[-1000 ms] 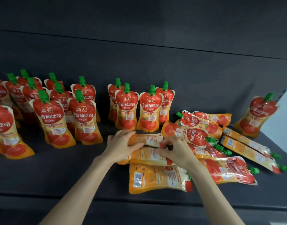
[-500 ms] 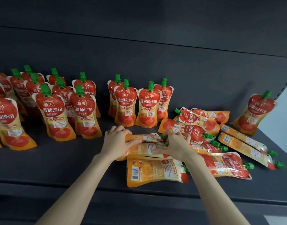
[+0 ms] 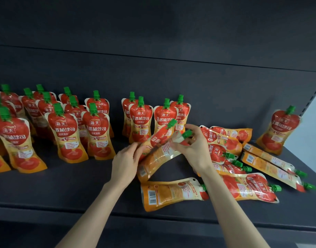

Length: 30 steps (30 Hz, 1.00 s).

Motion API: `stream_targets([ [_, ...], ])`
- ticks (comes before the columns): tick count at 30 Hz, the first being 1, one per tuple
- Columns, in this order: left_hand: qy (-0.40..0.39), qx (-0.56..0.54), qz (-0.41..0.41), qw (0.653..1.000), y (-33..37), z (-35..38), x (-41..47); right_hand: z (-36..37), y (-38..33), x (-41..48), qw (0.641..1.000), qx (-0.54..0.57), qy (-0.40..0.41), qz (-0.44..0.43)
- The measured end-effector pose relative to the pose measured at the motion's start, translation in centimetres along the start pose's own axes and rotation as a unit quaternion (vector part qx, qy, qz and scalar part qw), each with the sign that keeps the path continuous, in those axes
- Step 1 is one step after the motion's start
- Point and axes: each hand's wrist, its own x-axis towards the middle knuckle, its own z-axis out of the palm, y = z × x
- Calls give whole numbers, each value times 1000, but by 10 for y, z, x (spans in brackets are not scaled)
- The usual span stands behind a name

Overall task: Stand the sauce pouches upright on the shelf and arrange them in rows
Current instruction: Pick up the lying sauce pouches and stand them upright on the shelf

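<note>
Red and orange sauce pouches with green caps fill the dark shelf (image 3: 64, 190). Two tilted pouches (image 3: 159, 153) are lifted at their cap ends above the shelf. My right hand (image 3: 193, 149) pinches their tops near the green caps. My left hand (image 3: 125, 161) holds their lower ends. Several upright pouches (image 3: 67, 133) stand in rows at the left, and a small upright group (image 3: 141, 120) stands behind my hands. Several pouches lie flat at the right (image 3: 246, 187), one of them (image 3: 171, 192) just below my hands.
One lone pouch (image 3: 278, 131) stands upright at the far right by the shelf's side upright. The shelf's front edge (image 3: 153, 217) runs below the lying pouches. A dark back panel closes off the rear.
Both hands have raised the two pouches' cap ends from lying flat to a tilt. The view has shifted slightly, so the standing rows appear further right.
</note>
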Motion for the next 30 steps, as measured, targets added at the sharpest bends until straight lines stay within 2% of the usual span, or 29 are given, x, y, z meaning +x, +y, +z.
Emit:
stream_targets([
  [5, 4, -132, -40, 990, 2, 4, 0, 3, -19, 10, 999, -12, 24, -40],
  [9, -26, -279, -126, 952, 2, 8, 1, 12, -18, 12, 998, -23, 31, -38],
  [12, -46, -338, -144, 929, 5, 8, 0, 16, -12, 10, 999, -28, 6, -35],
  [15, -79, -326, -123, 934, 1, 6, 0, 21, -2, 3, 999, -8, -39, -5],
  [18, -91, -310, -106, 940, -5, 6, 1, 28, 7, 1, 999, 3, -41, 11],
  [25, -75, -325, -109, 936, -9, 7, -5, 41, 11, -8, 993, 81, -78, 34],
  [30, -75, -350, -122, 926, -9, 6, -6, 25, 13, -14, 974, 156, -124, 111],
])
